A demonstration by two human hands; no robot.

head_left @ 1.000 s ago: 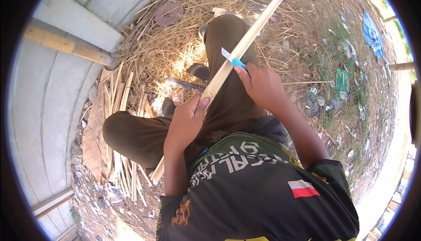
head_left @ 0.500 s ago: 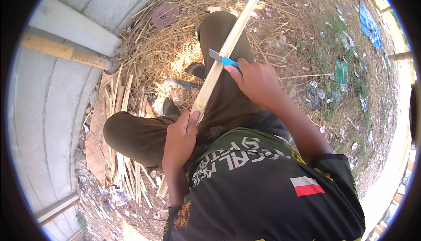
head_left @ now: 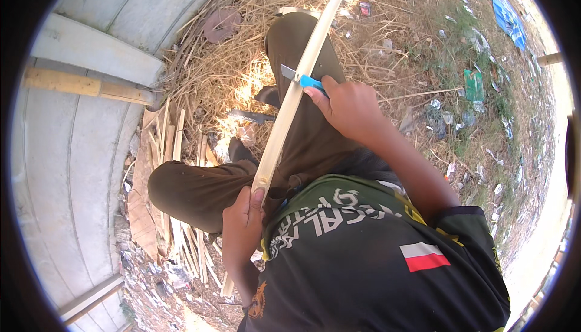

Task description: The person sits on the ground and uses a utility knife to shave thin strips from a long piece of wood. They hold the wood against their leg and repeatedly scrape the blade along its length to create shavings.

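Note:
A long pale bamboo strip (head_left: pixel 282 127) slants from my lap up past the top of the view, lying across my thigh. My left hand (head_left: pixel 243 218) is closed around its lower end, thumb on top. In my right hand (head_left: pixel 350 107) is a blue-handled utility knife (head_left: pixel 313 84), its blade out and lying across the strip about midway along. The blade's tip pokes out past the strip's left edge. My right thumb rests close to the strip's right edge.
Cut strips (head_left: pixel 190 250) lie in a pile at my left, near a white plank wall (head_left: pixel 54 169). Straw-like shavings (head_left: pixel 242 35) cover the ground ahead, where a dark serrated blade (head_left: pixel 251 116) lies by my feet. A blue sheet (head_left: pixel 507 17) and litter lie at the right.
My left hand has drawn down toward my body along with the strip's lower end. The knife has stayed at nearly the same place while the strip slid under it.

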